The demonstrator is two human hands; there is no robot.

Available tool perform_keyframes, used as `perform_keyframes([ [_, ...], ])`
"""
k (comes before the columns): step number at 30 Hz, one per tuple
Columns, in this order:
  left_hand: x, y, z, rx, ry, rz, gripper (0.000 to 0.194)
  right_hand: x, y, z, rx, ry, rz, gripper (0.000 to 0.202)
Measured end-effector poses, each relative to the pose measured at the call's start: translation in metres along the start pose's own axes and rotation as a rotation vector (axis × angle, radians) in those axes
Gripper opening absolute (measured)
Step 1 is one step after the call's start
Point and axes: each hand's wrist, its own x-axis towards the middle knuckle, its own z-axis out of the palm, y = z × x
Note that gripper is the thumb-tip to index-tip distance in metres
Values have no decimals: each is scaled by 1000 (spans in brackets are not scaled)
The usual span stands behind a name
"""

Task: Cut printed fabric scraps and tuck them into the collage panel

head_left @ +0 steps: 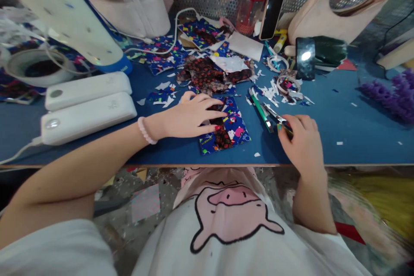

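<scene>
My left hand (190,115) lies with spread fingers on a blue cartoon-print square (239,127). A strip of dark red-flowered fabric (224,138) runs down the middle of that square, partly under my fingers. At the right, my right hand (300,138) is closed around the handle end of small metal scissors (274,113); my fingers hide most of the handle. Their blades point away to the left, close beside a green cutter-like tool (261,110) on the table.
Crumpled dark floral fabric (207,73) and white scraps (270,92) lie behind the square. Two white devices (90,116) and a tape roll (37,67) stand left. A phone (273,10), black-green object (323,54), rings of tape (287,84) and purple decoration (390,95) are farther right.
</scene>
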Motion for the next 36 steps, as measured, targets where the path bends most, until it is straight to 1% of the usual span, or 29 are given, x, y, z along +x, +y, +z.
perform_keyframes([
  [2, 0, -4, -2, 6, 4, 14, 47, -4, 14, 0, -26, -31, 69, 33],
  [4, -1, -7, -3, 11, -13, 39, 49, -7, 27, 1, -1, -78, 97, 32],
  [6, -2, -7, -4, 17, -38, 58, 57, -8, 36, 2, 49, -122, 91, 30],
  [9, -3, -6, -5, 33, -66, 58, 67, -11, 43, 1, 80, -164, 65, 31],
  [12, -3, -4, -5, 49, -78, 46, 68, -20, 42, -5, 57, -130, 78, 35],
  [16, -2, 0, -4, 62, -110, 31, 62, -41, 31, -23, 106, 6, 201, 31],
  [17, -2, 2, -3, 68, -117, 30, 60, -47, 26, -28, 131, 27, 176, 31],
  [18, -2, 3, -3, 75, -123, 31, 59, -53, 20, -32, 141, 36, 110, 29],
  [19, -2, 5, -3, 83, -128, 30, 59, -58, 13, -35, 144, 37, -2, 27],
  [21, -1, 8, -3, 94, -130, 28, 60, -66, -2, -38, 168, 0, -202, 22],
  [23, -2, 10, -1, 100, -122, 28, 61, -70, -15, -36, 201, -31, -321, 19],
  [25, -2, 10, 1, 101, -103, 31, 62, -72, -24, -32, 208, -51, -371, 18],
  [28, -3, 9, 4, 84, -71, 29, 62, -71, -26, -30, 163, -55, -395, 18],
  [32, -5, 11, 6, 64, -58, 16, 63, -68, -22, -37, 83, -63, -428, 19],
  [36, -5, 21, 8, 57, -34, -18, 63, -67, -21, -45, 15, -37, -460, 19],
])
